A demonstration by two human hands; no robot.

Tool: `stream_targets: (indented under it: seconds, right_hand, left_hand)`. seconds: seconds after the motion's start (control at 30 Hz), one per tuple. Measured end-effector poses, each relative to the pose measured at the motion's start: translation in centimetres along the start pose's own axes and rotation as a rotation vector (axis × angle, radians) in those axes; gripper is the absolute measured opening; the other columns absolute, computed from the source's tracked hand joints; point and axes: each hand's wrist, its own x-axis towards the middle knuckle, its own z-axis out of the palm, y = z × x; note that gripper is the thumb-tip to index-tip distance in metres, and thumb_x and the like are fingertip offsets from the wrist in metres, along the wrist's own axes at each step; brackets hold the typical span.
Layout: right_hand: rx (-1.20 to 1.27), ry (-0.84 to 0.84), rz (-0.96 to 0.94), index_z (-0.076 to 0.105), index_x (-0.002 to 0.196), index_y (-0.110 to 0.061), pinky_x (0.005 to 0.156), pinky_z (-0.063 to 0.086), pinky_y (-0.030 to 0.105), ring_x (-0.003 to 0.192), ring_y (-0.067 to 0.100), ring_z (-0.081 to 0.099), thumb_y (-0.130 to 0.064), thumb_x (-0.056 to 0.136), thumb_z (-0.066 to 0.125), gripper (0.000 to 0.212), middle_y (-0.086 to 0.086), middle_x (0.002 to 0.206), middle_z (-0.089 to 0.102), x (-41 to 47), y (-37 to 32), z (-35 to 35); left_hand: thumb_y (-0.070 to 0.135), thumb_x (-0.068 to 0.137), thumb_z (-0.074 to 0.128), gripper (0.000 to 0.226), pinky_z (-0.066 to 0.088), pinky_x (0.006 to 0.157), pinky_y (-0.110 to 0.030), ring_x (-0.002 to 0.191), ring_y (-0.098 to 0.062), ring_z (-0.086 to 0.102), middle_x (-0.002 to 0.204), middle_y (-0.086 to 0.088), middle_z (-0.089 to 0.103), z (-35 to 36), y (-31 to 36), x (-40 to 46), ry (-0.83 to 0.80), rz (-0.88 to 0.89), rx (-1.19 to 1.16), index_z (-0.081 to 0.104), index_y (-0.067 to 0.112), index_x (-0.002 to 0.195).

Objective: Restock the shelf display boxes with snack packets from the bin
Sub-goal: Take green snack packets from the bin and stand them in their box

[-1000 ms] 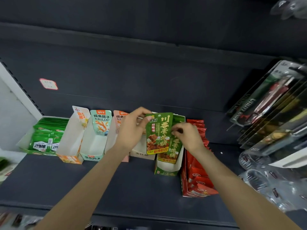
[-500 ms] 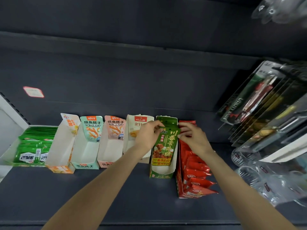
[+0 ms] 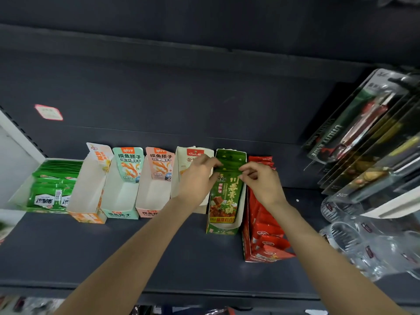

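Seven display boxes stand in a row across the middle of the frame on the dark shelf (image 3: 56, 251), largest item in view. At far left, the green tray (image 3: 21, 196) is well stocked with green packets. Next to it, toward centre, the orange box (image 3: 87, 215), the teal box (image 3: 120, 214) and the pink box (image 3: 147, 212) show bare white floors, as far as I can see; the cream box (image 3: 181, 178) is partly hidden by my wrist. Right of centre, the green box (image 3: 223, 230) holds the green snack packet (image 3: 225, 201), which leans back inside it with its lower edge near the box front. The red box (image 3: 247, 246) beside it is full of red packets. My left hand (image 3: 195, 178) pinches the packet's upper left corner; my right hand (image 3: 261, 180) pinches the upper right corner, fingers curled. Judged from this layout, restocking is early: two boxes look full, one is receiving stock, and at least three remain unfilled. At the right edge hang carded goods (image 3: 363, 133). No bin is in view.
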Motion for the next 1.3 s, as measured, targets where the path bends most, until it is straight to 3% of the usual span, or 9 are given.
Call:
stream_targets:
  seconds: [0.1, 0.17, 0.33, 0.43, 0.63, 0.83, 0.97, 1.13, 1.3]
  right_hand:
    - [0.018, -0.014, -0.057, 0.068, 0.104, -0.015, 0.068, 0.041, 0.003, 0.079, 0.001, 0.056, -0.011, 0.085, 0.067, 0.019, -0.002, 0.093, 0.065, -0.9, -1.9, 0.5]
    - [-0.009, -0.034, -0.108, 0.067, 0.107, -0.017, 0.068, 0.042, 0.004, 0.080, 0.003, 0.058, -0.014, 0.085, 0.067, 0.022, -0.003, 0.096, 0.064, -1.5, -3.6, 1.5]
    - [-0.061, -0.091, -0.204, 0.060, 0.118, -0.021, 0.080, 0.048, 0.026, 0.092, 0.013, 0.059, -0.018, 0.090, 0.059, 0.028, -0.001, 0.110, 0.057, -4.2, -9.1, 6.4]
    - [-0.150, -0.230, -0.217, 0.052, 0.128, -0.023, 0.089, 0.047, 0.034, 0.107, 0.017, 0.055, -0.022, 0.093, 0.053, 0.035, 0.001, 0.124, 0.051, -6.5, -12.7, 11.5]
    - [-0.196, -0.403, -0.195, 0.045, 0.134, -0.019, 0.093, 0.044, 0.038, 0.117, 0.027, 0.049, -0.026, 0.095, 0.051, 0.040, 0.008, 0.125, 0.049, -11.1, -20.6, 23.2]
    - [-0.175, -0.550, -0.168, 0.042, 0.138, -0.017, 0.093, 0.042, 0.036, 0.119, 0.024, 0.048, -0.029, 0.096, 0.051, 0.045, 0.008, 0.132, 0.047, -14.4, -28.2, 33.3]
    - [-0.175, -0.624, -0.158, 0.045, 0.135, -0.017, 0.094, 0.044, 0.038, 0.116, 0.025, 0.050, -0.029, 0.095, 0.052, 0.043, 0.008, 0.129, 0.048, -15.1, -32.2, 38.4]
    - [-0.157, -0.670, -0.154, 0.055, 0.128, -0.014, 0.092, 0.040, 0.031, 0.112, 0.023, 0.054, -0.022, 0.094, 0.053, 0.035, 0.008, 0.124, 0.055, -13.8, -36.0, 44.0]
    - [-0.113, -0.679, -0.085, 0.053, 0.128, -0.015, 0.097, 0.043, 0.036, 0.114, 0.025, 0.053, -0.022, 0.093, 0.054, 0.036, 0.010, 0.125, 0.055, -11.5, -38.3, 49.6]
  left_hand:
    - [0.023, 0.093, 0.054, 0.027, 0.049, 0.078, -0.032, 0.107, -0.018, 0.055, 0.120, -0.001, 0.056, -2.2, -0.6, -1.8, 0.046, -0.016, 0.049, 0.057, 0.019, 0.120]
    - [0.023, 0.093, 0.054, 0.027, 0.050, 0.075, -0.032, 0.103, -0.017, 0.056, 0.115, 0.000, 0.059, -3.9, -1.4, -3.4, 0.101, -0.039, 0.040, 0.058, 0.020, 0.120]
    - [0.025, 0.093, 0.055, 0.023, 0.050, 0.072, -0.031, 0.094, -0.015, 0.058, 0.105, 0.003, 0.061, -8.5, -5.8, -9.3, 0.182, -0.151, 0.052, 0.060, 0.021, 0.115]
    - [0.023, 0.091, 0.059, 0.020, 0.052, 0.069, -0.034, 0.087, -0.016, 0.061, 0.098, 0.003, 0.063, -11.3, -10.2, -13.8, 0.199, -0.224, 0.021, 0.063, 0.020, 0.110]
    - [0.024, 0.089, 0.062, 0.023, 0.053, 0.074, -0.039, 0.083, -0.017, 0.061, 0.091, 0.004, 0.063, -17.9, -21.7, -22.9, 0.088, -0.353, 0.022, 0.063, 0.020, 0.111]
    - [0.031, 0.092, 0.055, 0.040, 0.045, 0.090, -0.035, 0.113, -0.027, 0.056, 0.123, -0.007, 0.060, -25.2, -31.9, -29.8, -0.144, -0.518, 0.103, 0.051, 0.020, 0.131]
    - [0.034, 0.093, 0.053, 0.038, 0.048, 0.089, -0.038, 0.111, -0.027, 0.056, 0.125, -0.008, 0.059, -28.6, -37.0, -32.5, -0.264, -0.569, 0.144, 0.051, 0.022, 0.129]
    - [0.032, 0.094, 0.053, 0.032, 0.051, 0.083, -0.036, 0.102, -0.021, 0.060, 0.116, -0.004, 0.063, -31.0, -42.4, -33.5, -0.207, -0.589, 0.109, 0.056, 0.019, 0.123]
    - [0.031, 0.095, 0.051, 0.034, 0.051, 0.084, -0.039, 0.104, -0.024, 0.059, 0.123, -0.006, 0.060, -32.7, -47.8, -32.5, -0.203, -0.598, 0.116, 0.054, 0.017, 0.126]
